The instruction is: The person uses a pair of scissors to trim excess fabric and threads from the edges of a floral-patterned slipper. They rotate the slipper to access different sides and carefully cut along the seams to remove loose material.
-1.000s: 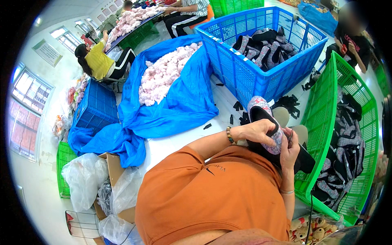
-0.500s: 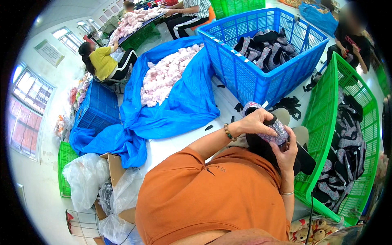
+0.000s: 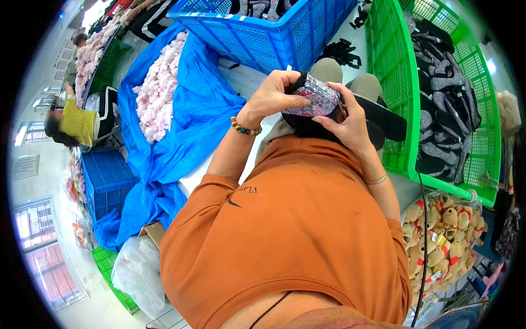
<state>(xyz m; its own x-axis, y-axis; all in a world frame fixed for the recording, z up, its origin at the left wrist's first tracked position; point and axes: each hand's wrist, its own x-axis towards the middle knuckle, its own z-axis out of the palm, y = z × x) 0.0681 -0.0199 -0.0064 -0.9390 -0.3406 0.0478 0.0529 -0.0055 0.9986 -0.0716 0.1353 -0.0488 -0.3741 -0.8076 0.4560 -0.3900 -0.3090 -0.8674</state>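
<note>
Above my lap, both hands hold a speckled grey fabric piece [image 3: 323,97] with small pink-red marks and black fabric at its left end. My left hand [image 3: 276,97] pinches that left end, thumb on top and fingers behind. At the other end, my right hand [image 3: 350,119] is closed around the edge, its thumb below and fingers above. A small dark, thin thing shows beside the right fingers; I cannot make out what it is. Black material [image 3: 378,118] lies over my legs, under and to the right of the piece.
A green crate [image 3: 413,126] with many grey-and-black pieces [image 3: 444,104] stands right. Ahead is a blue crate [image 3: 285,44] with similar pieces. At left, blue sheeting [image 3: 186,120] holds pale pink fluffy pieces [image 3: 159,88]. Plush toys [image 3: 444,236] lie lower right, beside a black cord [image 3: 424,247].
The head view has shifted, so the crates sit higher and further left. The speckled piece has turned in my hands and now shows a broader, flatter face. Both hands still grip it.
</note>
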